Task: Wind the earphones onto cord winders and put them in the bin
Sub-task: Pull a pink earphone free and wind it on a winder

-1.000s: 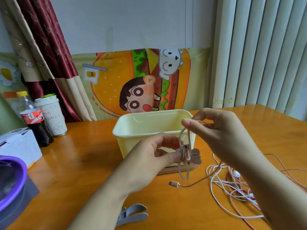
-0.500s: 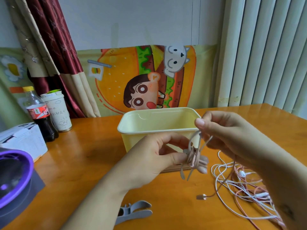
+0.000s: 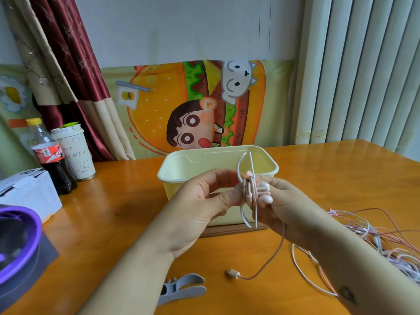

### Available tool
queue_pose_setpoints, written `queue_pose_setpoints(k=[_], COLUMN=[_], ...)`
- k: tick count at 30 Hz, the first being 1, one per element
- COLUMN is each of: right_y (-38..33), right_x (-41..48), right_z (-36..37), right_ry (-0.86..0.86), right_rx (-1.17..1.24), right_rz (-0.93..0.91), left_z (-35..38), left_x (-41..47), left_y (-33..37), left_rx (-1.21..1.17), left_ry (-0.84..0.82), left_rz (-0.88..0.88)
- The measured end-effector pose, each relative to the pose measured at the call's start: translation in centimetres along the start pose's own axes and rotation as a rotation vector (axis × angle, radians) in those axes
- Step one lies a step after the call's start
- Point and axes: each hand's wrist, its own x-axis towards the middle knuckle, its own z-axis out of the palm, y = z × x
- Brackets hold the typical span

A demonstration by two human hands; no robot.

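Observation:
My left hand (image 3: pixel 204 208) pinches a pale pink cord winder (image 3: pixel 246 189) in front of the cream bin (image 3: pixel 181 169). Pink earphone cord is wrapped around the winder's middle. My right hand (image 3: pixel 279 205) sits just right of the winder and holds the pink cord, its fingers partly hidden behind the winder. The loose tail of the cord hangs down to a pink plug (image 3: pixel 232 273) lying on the table. A grey cord winder (image 3: pixel 181 289) lies near the table's front edge. A tangle of white and pink earphone cords (image 3: pixel 372 244) lies at the right.
A cola bottle (image 3: pixel 51 158) and a paper cup (image 3: pixel 73 153) stand at the back left of the wooden table (image 3: pixel 113 223). A white box (image 3: pixel 27 194) and a purple-rimmed container (image 3: pixel 18 237) sit at the left edge.
My right hand has dropped from above the winder down to its right side, carrying the cord round it. The plug on the table has been pulled closer to the winder.

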Motion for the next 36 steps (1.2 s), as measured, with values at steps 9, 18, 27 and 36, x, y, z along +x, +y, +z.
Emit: queue_pose_setpoints(k=[9,18,27,36], right_y=[-0.1,1.1,-1.5,-3.2], right_x=[-0.1,-0.1,-1.4,-2.3], right_z=[-0.3,1.4,0.9,0.4], right_ry=[0.056,0.076,-0.080,0.018], right_rx=[-0.089,-0.481,-1.109,-1.443], right_rz=[-0.062,-0.074,-0.112,-0.255], left_z=[0.2,0.7,-0.3,-0.1], left_x=[-0.1,0.5,0.9,1.1], left_y=[0.1,0.0,-1.4,-1.4], left_rx=[-0.016,-0.401,-0.121,-0.328], left_ry=[0.025,0.258,0.456,0.412], left_rz=[-0.014,-0.036,-0.035,-0.138])
